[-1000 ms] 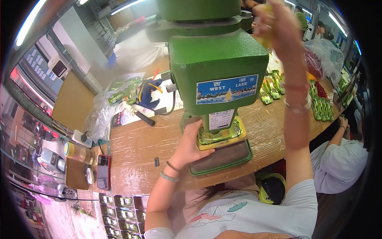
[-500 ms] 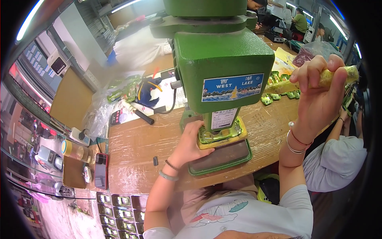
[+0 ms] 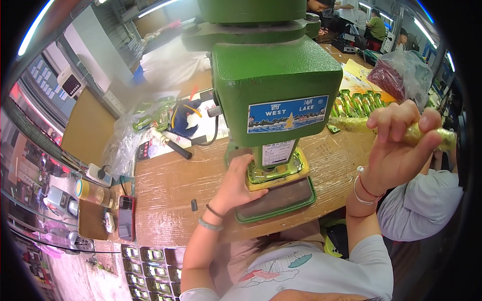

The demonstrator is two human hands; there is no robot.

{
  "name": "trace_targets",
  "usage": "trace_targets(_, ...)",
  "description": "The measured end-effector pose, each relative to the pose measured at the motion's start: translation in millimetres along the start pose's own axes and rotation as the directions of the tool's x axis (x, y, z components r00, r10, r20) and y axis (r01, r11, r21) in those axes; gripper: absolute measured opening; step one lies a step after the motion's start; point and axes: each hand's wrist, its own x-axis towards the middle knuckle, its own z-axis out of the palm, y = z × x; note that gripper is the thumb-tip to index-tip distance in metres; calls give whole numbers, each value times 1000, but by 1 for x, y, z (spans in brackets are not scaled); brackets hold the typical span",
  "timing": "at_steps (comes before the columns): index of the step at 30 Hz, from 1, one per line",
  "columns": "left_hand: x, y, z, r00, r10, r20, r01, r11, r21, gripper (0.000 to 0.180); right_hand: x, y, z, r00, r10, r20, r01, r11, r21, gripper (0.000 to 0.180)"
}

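green glossy part (image 3: 262, 177) in yellow block (image 3: 282, 181), just below centre of frame, beneath green press (image 3: 281, 65). left hand (image 3: 235, 183): thumb and fingers clasping block's left end. right hand (image 3: 399, 143), right of frame: fingers curled round yellow-wrapped lever (image 3: 352, 125). green parts (image 3: 357, 104), upper right. phone (image 3: 126, 220), lower left. compartmented tray (image 3: 173, 256), bottom left.

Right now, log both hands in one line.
left hand: holding yellow fixture at left side; right hand: gripping yellow-wrapped handle; green machine head: above fixture
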Motion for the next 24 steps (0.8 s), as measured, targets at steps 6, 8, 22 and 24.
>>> trace_targets(6, 1, 3, 0, 1000, -18, 5, 18, 1000, -16, 79, -11, -3, -3, 998, -55, 4, 55, 998, 1, 36)
trace_targets(8, 1, 3, -1, 1000, -22, 8, 22, 1000, -12, 79, -17, -2, -3, 995, -98, 15, 98, 995, -24, 37)
trace_targets(22, -1, 0, 0, 1000, -15, 24, 16, 1000, -13, 78, -56, 3, -9, 964, -262, -34, 263, 964, 35, 36)
trace_targets(24, 0, 1, -3, 1000, -10, 29, 11, 1000, -2, 78, -32, 4, -9, 982, -179, 67, 170, 978, 124, 35)
